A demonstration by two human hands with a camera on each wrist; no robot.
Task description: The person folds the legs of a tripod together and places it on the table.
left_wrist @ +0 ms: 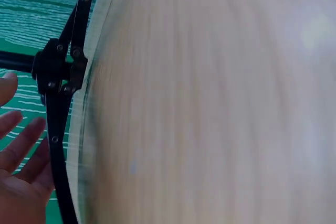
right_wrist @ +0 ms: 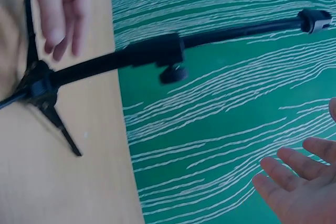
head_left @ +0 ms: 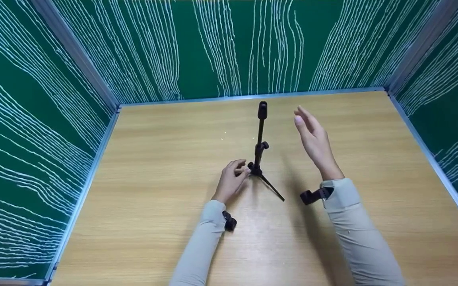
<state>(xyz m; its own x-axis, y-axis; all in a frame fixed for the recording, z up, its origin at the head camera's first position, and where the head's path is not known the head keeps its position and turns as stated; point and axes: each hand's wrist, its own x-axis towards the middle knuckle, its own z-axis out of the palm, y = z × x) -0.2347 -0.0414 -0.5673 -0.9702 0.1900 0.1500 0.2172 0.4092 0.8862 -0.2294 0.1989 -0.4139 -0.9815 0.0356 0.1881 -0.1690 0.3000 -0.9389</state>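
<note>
A black microphone stand point(head_left: 259, 153) with tripod legs stands upright on the table in the head view. Its shaft carries a side knob point(right_wrist: 173, 74) and a clip-like holder point(head_left: 262, 110) at the top. Beside the base is my left hand point(head_left: 231, 180), fingers loosely bent near the leg hub point(left_wrist: 55, 69). The left wrist view shows those fingers spread behind one leg; whether they touch it I cannot tell. My right hand point(head_left: 315, 145) hovers to the right of the shaft, fingers extended, holding nothing. In the right wrist view its fingers point(right_wrist: 294, 169) are apart from the stand.
The wooden table point(head_left: 153, 178) is bordered by metal edging and green panels point(head_left: 189, 51) with white wavy lines at the back and both sides. Small white specks point(head_left: 222, 139) lie left of the stand. Each wrist wears a small black camera point(head_left: 309, 197).
</note>
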